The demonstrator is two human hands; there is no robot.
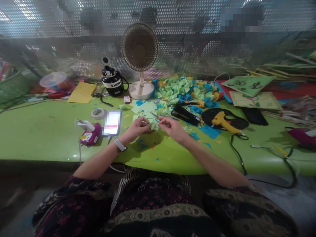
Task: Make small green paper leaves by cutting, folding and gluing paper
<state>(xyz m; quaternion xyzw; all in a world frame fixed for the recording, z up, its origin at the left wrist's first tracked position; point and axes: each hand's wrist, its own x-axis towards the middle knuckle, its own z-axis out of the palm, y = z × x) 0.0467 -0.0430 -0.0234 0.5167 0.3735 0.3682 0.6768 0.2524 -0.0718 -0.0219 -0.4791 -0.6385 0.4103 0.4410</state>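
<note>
Left grip: the left hand (138,127) is pinching a small pale green paper piece (154,125) between bent fingers and thumb.
Right grip: the right hand (171,126) is closing thumb and fingers on a slim pointed tool (154,115), its exact kind too small to tell.
Paper piece: is sitting between the two hands, just above the worktop (49,140); probably light, soft and easily creased or torn, so best taken lightly by an edge.
Offcuts: blue scraps (195,135) are lying near the right wrist.
Stapler: a black stapler (186,114) is lying beyond the right hand.
Glue gun: a yellow glue gun (225,122) is resting farther right.
Phone: a lit phone (112,123) is lying beyond the left wrist.
Paper heap: folded green, blue and yellow pieces (175,89) are piling beside a fan (139,48).
</note>
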